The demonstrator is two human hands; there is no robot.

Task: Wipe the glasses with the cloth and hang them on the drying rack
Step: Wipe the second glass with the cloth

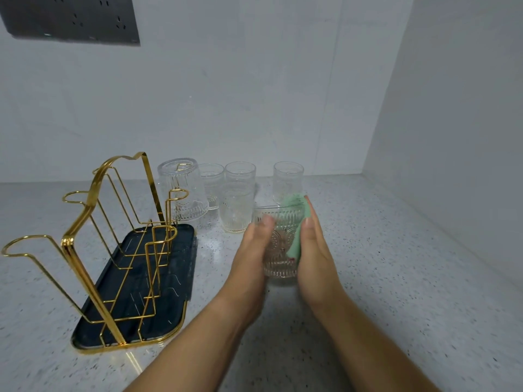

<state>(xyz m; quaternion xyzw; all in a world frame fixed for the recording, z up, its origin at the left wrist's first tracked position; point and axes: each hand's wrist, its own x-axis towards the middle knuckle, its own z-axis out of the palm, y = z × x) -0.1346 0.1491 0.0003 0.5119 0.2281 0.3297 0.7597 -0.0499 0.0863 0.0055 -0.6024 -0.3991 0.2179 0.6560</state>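
Forearms come in from the bottom edge, and my left hand [254,246] grips the patterned glass [278,247] at frame centre, thumb on its near face, fingers [267,222] curled round it. My right hand [314,244] clasps the green cloth [296,224] against the glass's right side, the cloth lapping over the rim. Just beyond stand four upright glasses [236,209] on the speckled worktop [396,278]. Left of them, an upturned glass [184,190] hangs on the gold drying rack [93,250], whose dark tray [175,278] sits in the lower left.

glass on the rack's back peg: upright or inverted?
Inverted. The hung glass has its thick base on top and its wider rim pointing down, on the drying rack.
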